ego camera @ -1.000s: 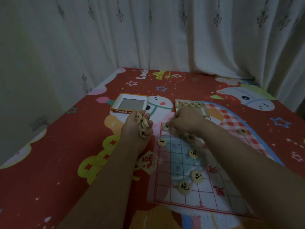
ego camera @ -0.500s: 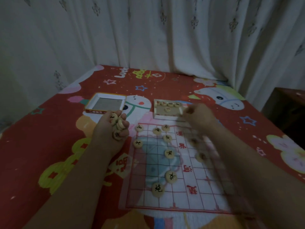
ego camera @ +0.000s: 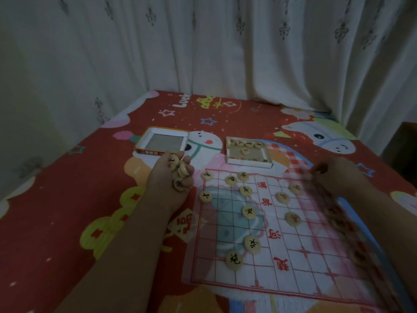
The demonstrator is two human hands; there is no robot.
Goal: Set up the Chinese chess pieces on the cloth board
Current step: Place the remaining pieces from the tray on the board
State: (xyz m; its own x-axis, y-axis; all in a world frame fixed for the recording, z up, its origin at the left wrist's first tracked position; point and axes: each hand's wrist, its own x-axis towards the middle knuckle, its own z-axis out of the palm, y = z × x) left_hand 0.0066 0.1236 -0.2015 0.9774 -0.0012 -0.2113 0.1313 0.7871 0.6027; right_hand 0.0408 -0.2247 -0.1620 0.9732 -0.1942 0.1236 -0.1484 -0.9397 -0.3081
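Since the frame half a second earlier, the right grip (ego camera: 336,175) has shifted from the right corner of the box tray (ego camera: 248,164) to a spot beyond the far right corner of the cloth board (ego camera: 293,256). The left grip (ego camera: 167,184) has kept its place and its load.

The lid (ego camera: 144,141) lies inside up on the red printed cover (ego camera: 67,222), beyond the left grip. The left grip sits just left of the board's far left corner, fingers curled round a handful of pieces (ego camera: 179,171), pale discs.

The box tray, near the board's far edge, contains further discs. The cloth board lies flat on the cover, white with a red grid. Eight black-marked pieces (ego camera: 249,211) stand on its left half. Three red-marked pieces (ego camera: 282,197) stand on its right half, towards the far edge.

The right grip is motion-blurred, fingers bent; whether it holds anything cannot be told.
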